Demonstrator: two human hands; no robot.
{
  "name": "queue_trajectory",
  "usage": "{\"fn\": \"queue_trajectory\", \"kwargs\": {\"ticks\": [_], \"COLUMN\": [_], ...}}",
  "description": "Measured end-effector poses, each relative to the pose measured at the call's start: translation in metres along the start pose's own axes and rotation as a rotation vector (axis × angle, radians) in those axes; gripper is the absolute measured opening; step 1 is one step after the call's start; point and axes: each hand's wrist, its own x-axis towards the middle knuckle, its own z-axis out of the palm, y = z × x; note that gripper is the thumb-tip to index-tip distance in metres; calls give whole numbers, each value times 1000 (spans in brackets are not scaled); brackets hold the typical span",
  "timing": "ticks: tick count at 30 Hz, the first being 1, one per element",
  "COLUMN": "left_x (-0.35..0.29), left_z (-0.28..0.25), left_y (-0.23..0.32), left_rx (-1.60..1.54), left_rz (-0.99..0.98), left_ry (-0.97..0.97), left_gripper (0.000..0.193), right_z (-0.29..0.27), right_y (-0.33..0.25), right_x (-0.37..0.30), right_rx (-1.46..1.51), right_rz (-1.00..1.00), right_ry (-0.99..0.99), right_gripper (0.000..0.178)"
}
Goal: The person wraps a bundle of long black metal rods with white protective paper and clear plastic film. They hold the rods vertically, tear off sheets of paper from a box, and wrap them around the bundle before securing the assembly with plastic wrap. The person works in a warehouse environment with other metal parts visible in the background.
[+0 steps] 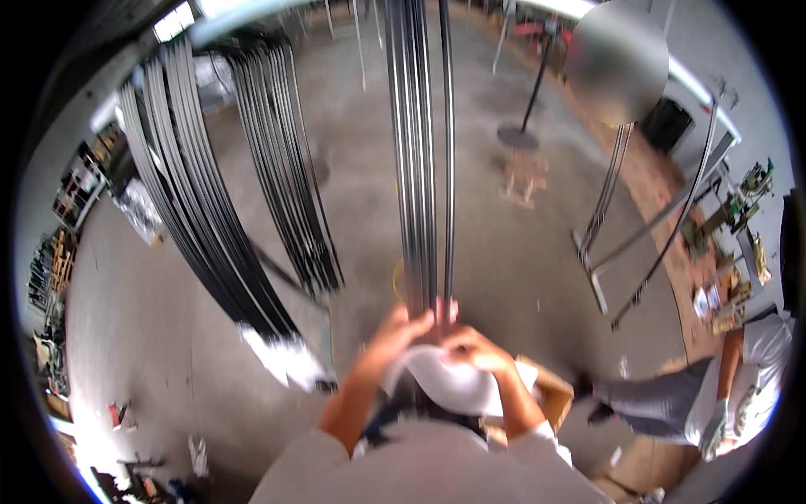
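Behind white sheet (453, 382), rod ends (424, 311) hidden

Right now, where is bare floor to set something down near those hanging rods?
Bare concrete floor lies left of the wrapped left rod bundles, and between the centre rods and the leaning metal frame. Crowded: at both hands, left hand, right hand, and by the seated person.

I was looking into a workshop: a bare concrete floor (520, 252), bundles of long dark strips (193, 193) hanging, metal racks (621, 244), cluttered benches (739, 218).
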Motion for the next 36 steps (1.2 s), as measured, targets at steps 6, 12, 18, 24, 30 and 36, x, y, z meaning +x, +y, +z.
{"fn": "queue_trajectory", "kwargs": {"ticks": [6, 12, 18, 24, 30, 36], "left_x": [-1, -9, 2, 0, 18, 2], "left_z": [-67, -14, -12, -21, -29, -40], "left_y": [-63, 3, -10, -7, -5, -13], "left_rx": [264, 79, 80, 71, 231, 244], "left_rz": [13, 25, 42, 114, 81, -10], "left_ry": [353, -69, -46, 31, -80, -42], "left_gripper": [33, 36, 35, 32, 32, 38], "right_z": [-95, -126, -135, -107, -165, -144], "right_y": [-98, -171, -201, -210, -178, -182], "right_x": [31, 142, 214, 247, 241, 129], "right_rx": [-300, 87, 74, 131, 81, -68], "right_rz": [-229, -443, -371, -383, -532, -187], "right_ry": [187, 526, 653, 721, 317, 375], "right_gripper": [20, 29, 13, 13, 20, 29]}}
